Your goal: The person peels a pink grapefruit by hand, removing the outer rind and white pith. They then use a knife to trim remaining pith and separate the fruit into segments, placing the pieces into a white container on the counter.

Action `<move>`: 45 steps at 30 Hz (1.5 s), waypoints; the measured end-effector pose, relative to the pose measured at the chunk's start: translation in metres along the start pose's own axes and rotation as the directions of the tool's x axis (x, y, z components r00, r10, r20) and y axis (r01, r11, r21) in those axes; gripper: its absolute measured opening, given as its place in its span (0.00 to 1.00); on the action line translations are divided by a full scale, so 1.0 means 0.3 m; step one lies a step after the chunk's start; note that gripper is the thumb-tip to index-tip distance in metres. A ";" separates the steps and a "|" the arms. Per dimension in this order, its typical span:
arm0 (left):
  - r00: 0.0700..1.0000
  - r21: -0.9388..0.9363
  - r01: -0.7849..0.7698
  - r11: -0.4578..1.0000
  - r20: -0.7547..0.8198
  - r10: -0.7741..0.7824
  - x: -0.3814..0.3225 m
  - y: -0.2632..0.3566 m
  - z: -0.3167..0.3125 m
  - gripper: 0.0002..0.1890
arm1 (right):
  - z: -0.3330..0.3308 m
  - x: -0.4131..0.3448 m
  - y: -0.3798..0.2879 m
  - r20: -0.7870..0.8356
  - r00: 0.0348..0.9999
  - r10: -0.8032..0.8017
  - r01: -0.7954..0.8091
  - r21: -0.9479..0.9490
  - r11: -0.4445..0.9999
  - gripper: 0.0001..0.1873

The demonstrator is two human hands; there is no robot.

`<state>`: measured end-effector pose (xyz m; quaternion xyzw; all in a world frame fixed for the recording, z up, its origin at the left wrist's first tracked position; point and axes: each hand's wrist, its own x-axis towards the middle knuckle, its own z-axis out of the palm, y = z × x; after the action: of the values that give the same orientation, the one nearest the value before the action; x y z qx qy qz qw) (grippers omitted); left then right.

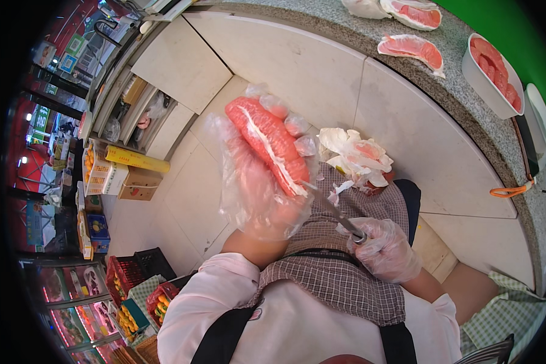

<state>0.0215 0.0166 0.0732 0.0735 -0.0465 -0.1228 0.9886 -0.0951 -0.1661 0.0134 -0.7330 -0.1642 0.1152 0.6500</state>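
Observation:
A peeled red pomelo segment (270, 145) with a white pith strip along its edge lies in my left hand (264, 177), which wears a clear plastic glove. My gloved right hand (384, 248) grips a thin metal knife (334, 211). The blade's tip is at the lower end of the segment's pith. White peel scraps (357, 157) are heaped beyond my right hand, near the apron (336, 282). On the speckled stone counter, an unpeeled-looking segment (412, 49) with white membrane lies beside a white plastic tub (493, 86) of peeled red flesh.
More pith-covered pomelo pieces (412, 13) sit at the counter's far edge. An orange cord loop (509, 190) hangs over the counter's right edge. At the left are shelves (141, 113), a cardboard box (139, 184) and fruit crates (127, 273). A checked cloth (505, 314) is at lower right.

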 end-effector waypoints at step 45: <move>0.949 0.248 -0.293 0.923 -0.040 0.312 -0.026 -0.030 0.020 0.27 | 0.026 0.013 -0.007 -0.089 0.989 -0.114 0.094 -0.205 0.974 0.14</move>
<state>0.0114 0.0092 0.0771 0.1886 -0.0329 0.0407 0.9807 -0.0947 -0.1571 0.0146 -0.7899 -0.1802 0.0270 0.5856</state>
